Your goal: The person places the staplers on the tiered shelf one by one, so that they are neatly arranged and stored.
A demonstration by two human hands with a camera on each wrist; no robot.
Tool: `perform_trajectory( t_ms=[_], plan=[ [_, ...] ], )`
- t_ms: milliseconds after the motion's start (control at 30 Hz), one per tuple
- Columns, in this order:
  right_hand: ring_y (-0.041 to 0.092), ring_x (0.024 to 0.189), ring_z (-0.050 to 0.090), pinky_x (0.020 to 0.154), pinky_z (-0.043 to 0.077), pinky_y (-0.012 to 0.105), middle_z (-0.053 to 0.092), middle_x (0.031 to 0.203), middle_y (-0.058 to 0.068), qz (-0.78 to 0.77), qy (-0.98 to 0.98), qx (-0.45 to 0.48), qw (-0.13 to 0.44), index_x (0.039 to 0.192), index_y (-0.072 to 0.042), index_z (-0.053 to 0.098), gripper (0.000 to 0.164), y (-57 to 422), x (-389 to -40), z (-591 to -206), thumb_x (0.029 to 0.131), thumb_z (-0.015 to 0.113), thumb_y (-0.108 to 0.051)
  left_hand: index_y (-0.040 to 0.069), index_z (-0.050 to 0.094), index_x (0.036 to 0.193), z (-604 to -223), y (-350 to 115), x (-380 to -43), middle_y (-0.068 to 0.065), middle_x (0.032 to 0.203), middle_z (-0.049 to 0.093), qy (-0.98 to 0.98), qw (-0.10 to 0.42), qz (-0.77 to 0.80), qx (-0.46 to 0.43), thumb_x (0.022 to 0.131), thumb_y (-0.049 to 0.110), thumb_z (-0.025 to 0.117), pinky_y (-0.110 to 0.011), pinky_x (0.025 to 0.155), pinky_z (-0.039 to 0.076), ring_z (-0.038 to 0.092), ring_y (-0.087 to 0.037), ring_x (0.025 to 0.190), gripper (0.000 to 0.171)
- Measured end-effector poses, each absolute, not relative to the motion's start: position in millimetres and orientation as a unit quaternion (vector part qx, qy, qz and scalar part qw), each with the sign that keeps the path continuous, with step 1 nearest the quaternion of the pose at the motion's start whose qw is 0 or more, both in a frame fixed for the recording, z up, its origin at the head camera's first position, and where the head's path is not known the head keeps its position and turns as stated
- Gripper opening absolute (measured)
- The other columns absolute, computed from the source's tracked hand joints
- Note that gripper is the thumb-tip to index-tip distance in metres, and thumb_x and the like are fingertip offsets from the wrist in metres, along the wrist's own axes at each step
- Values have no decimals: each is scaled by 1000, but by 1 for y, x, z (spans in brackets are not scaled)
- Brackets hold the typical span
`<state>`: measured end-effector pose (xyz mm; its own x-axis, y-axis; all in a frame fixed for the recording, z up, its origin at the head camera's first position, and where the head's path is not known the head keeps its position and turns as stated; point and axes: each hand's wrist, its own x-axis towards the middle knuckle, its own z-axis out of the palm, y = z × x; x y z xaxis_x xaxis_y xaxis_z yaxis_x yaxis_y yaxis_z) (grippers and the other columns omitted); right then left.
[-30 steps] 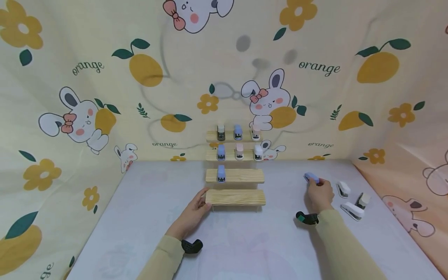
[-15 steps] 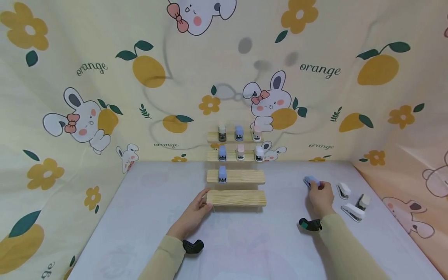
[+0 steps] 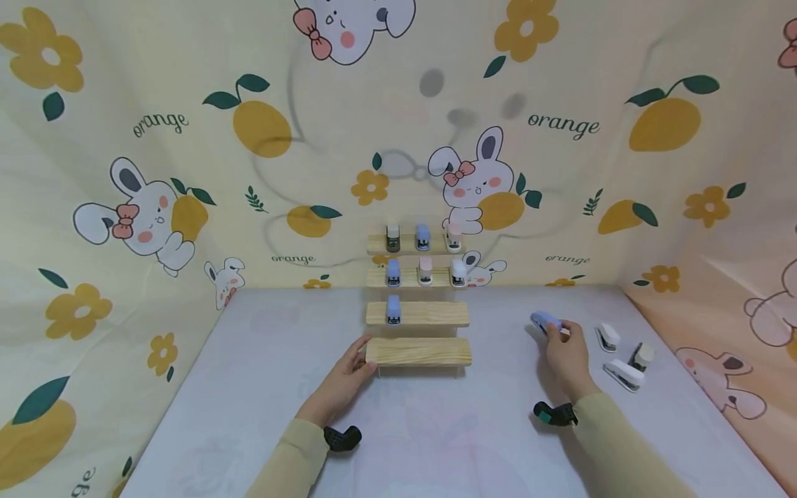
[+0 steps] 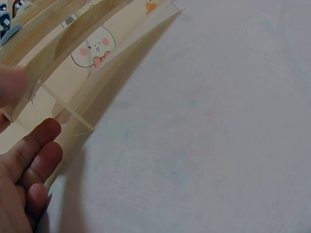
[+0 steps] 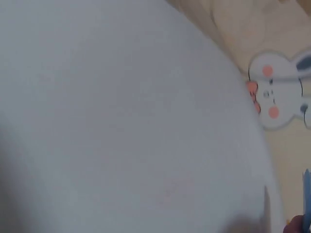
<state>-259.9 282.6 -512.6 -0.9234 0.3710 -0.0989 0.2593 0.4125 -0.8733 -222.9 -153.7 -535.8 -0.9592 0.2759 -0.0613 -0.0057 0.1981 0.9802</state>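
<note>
On the right side of the table my right hand (image 3: 568, 353) pinches a small blue stapler (image 3: 545, 321) by its rear end. A blue sliver of the stapler (image 5: 307, 199) and one fingertip show at the corner of the right wrist view. My left hand (image 3: 341, 384) grips the left end of the lowest step of a tiered wooden rack (image 3: 423, 353), thumb at the front edge. In the left wrist view the other fingers (image 4: 41, 145) lie below that step, beside its clear support. A blue stapler (image 3: 394, 310) stands at the left of the second-lowest step.
The upper two tiers carry several mini staplers, among them a pink stapler (image 3: 425, 270) and a black-and-white one (image 3: 393, 237). Right of my right hand lie a white stapler (image 3: 607, 337), another white stapler (image 3: 625, 375) and a dark one with a pale top (image 3: 642, 356). A patterned cloth (image 3: 336, 138) hangs behind.
My right hand has shifted slightly left with the blue stapler, which now sits a little farther from the loose staplers. The left hand has kept its hold on the rack.
</note>
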Motion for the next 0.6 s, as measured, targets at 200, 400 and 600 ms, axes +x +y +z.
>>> perform_trajectory(
  t_ms=[200, 400, 600],
  plan=[
    [37, 125, 41, 95, 43, 50, 35, 144, 26, 535, -830, -143, 65, 149, -7, 23, 71, 264, -247, -500, 99, 34, -56, 29, 26, 152, -537, -154, -225, -11, 133, 55, 766, 121, 626, 80, 99, 30, 57, -52, 108, 28, 48, -25, 125, 62],
    [32, 120, 48, 90, 43, 42, 45, 137, 24, 541, -828, -91, 118, 142, -7, 33, 62, 243, -235, -488, 99, 42, -51, 22, 24, 153, -515, -150, -214, -16, 134, 54, 762, 123, 631, 80, 100, 20, 55, -52, 108, 28, 47, -29, 126, 61],
    [24, 108, 52, 82, 43, 25, 54, 128, 18, 544, -824, -44, 153, 135, -8, 42, 51, 221, -230, -481, 100, 47, -45, 19, 24, 153, -504, -148, -209, -18, 137, 51, 762, 127, 631, 73, 100, 17, 54, -53, 109, 26, 44, -32, 129, 61]
  ],
)
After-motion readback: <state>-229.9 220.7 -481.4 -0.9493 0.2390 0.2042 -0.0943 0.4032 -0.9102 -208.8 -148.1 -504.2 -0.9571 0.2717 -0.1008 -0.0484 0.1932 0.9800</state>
